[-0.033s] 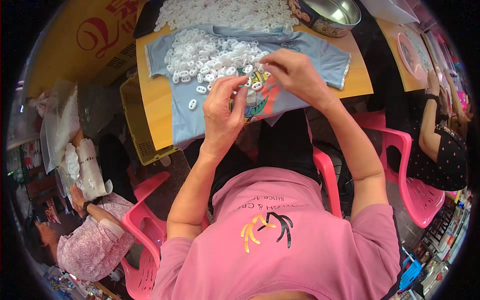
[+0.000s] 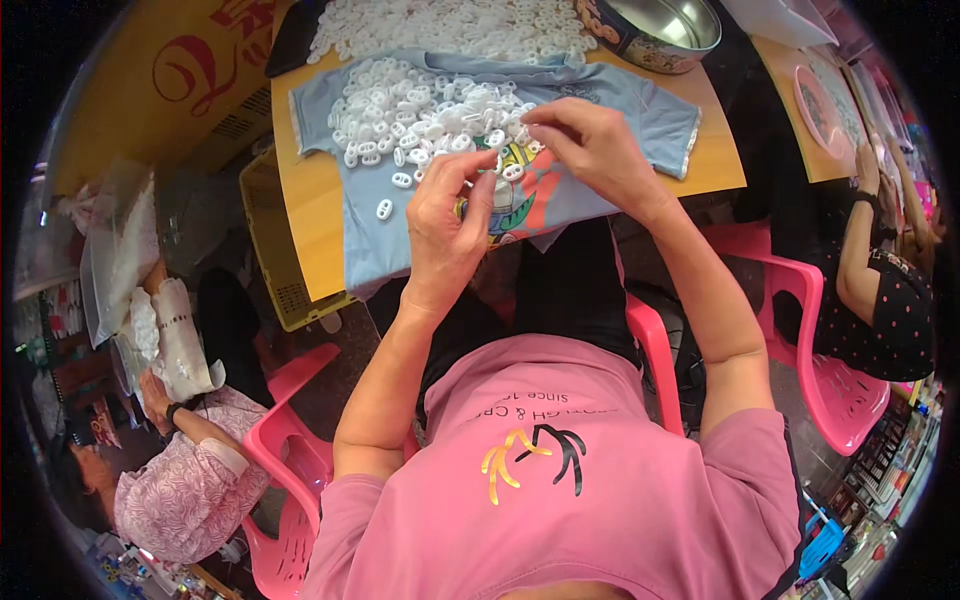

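Observation:
On a light-blue T-shirt (image 2: 375, 235) with a coloured print lies a heap of small white oval plastic pieces (image 2: 385, 110), each with two holes. Over the front of the heap, my left hand (image 2: 445, 215) has thumb and forefinger pinched together. Something tiny sits at those fingertips, too small to name. My right hand (image 2: 590, 150) is bent down at the heap's right edge, its thumb and fingers drawn together. Its fingertips touch or nearly touch white pieces there; whether one is gripped is hidden. One loose oval piece (image 2: 384, 209) lies apart on the cloth, left of my left hand.
A wider spread of white pieces (image 2: 450, 28) covers the table's far side. A round metal tin (image 2: 660, 35) stands at the back right of the wooden table (image 2: 310, 235). Pink chairs (image 2: 820, 390) flank me. One person sits at left, another works at right beside a pink-rimmed tray (image 2: 815, 110).

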Tool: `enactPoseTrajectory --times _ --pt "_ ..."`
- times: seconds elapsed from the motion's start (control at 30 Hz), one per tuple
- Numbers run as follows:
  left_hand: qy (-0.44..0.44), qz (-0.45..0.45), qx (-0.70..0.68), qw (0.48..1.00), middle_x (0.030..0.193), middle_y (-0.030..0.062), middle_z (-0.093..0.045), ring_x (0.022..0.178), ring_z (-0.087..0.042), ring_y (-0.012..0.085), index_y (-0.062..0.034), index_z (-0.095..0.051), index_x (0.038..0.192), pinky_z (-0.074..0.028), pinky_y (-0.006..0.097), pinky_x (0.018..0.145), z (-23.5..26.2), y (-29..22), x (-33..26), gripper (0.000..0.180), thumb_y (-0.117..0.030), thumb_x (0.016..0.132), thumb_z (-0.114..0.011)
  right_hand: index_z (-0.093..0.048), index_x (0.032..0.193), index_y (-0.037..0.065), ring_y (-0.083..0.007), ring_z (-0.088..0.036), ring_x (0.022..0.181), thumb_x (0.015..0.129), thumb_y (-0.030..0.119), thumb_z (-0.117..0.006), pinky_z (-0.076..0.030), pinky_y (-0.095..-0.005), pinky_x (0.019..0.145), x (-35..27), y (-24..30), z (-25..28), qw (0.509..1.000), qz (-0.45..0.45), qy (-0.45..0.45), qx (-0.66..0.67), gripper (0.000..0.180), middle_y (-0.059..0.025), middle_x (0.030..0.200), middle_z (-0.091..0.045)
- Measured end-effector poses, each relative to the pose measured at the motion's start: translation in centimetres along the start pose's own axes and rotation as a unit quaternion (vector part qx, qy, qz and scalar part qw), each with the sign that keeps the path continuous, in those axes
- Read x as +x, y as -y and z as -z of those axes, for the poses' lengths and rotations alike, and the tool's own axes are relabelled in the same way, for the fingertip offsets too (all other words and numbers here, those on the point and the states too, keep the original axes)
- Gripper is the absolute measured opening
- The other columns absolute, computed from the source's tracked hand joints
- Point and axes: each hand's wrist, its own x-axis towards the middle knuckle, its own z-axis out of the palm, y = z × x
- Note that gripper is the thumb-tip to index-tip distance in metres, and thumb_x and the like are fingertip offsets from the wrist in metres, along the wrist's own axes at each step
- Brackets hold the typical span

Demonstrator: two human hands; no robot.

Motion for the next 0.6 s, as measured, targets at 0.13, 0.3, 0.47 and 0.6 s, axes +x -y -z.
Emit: enactPoseTrajectory --times 0.13,0.3,0.47,0.6 --pt "0.027 0.197 -0.181 0.963 0.095 0.0076 -0.065 0.082 -0.063 0.0121 -0.0004 -0.064 0.107 -0.051 0.025 0.069 -0.7 -1.0 0.7 0.017 -0.006 0.091 -0.062 -0.065 0.109 0.000 -0.0078 -0.059 0.069 0.092 0.011 -0.062 -0.047 -0.0213 0.064 -0.9 1.5 0.8 0.909 -0.266 -0.001 0.321 0.020 -0.0044 0.089 -0.066" --pt "0.015 0.160 -0.221 0.962 0.096 0.0057 -0.063 0.079 -0.062 0.0101 -0.0008 -0.062 0.107 -0.049 0.023 0.068 -2.2 -1.5 1.1 0.018 -0.008 0.090 -0.065 -0.062 0.109 -0.002 -0.0069 -0.059 0.069 0.093 0.012 -0.062 -0.049 -0.0204 0.063 -1.3 3.0 0.6 0.825 -0.295 -0.051 0.480 0.021 -0.0048 0.089 -0.065" --pt "-0.024 0.070 -0.178 0.981 0.096 0.0043 -0.060 0.078 -0.060 0.0098 -0.0011 -0.061 0.103 -0.048 0.023 0.066 -3.0 -1.3 1.4 0.016 -0.007 0.089 -0.066 -0.060 0.108 -0.001 -0.0089 -0.061 0.067 0.093 0.013 -0.062 -0.051 -0.0225 0.061 -1.8 3.9 -0.1 0.770 -0.311 -0.076 0.552 0.020 -0.0066 0.088 -0.065" --pt "-0.026 0.088 -0.201 0.975 0.094 0.0046 -0.060 0.079 -0.060 0.0095 0.0003 -0.062 0.100 -0.048 0.023 0.067 -2.6 -1.4 1.3 0.012 -0.006 0.090 -0.065 -0.058 0.111 -0.001 -0.0101 -0.062 0.070 0.094 0.012 -0.061 -0.051 -0.0222 0.062 -2.7 4.3 -0.7 0.814 -0.293 -0.078 0.496 0.021 -0.0068 0.088 -0.066"
